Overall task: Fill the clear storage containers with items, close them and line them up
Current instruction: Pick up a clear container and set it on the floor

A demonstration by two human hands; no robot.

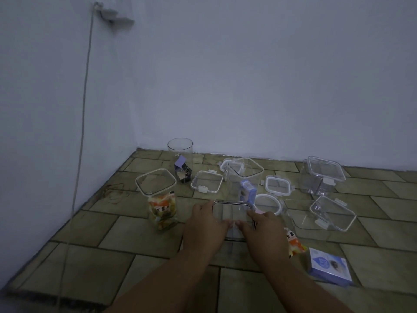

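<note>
My left hand and my right hand both grip a clear rectangular container with a dark rim, one hand on each side, just above the tiled floor. To its left stands an open square container holding an orange snack packet. Behind it, a tall open square container holds a blue box. A round jar at the back holds small dark items. Loose lids lie around: a square one, a white-rimmed one and a round one.
On the right are a closed square container and a low clear box with a lid resting on it. A snack packet and a blue box lie near my right arm. A cable hangs down the left wall.
</note>
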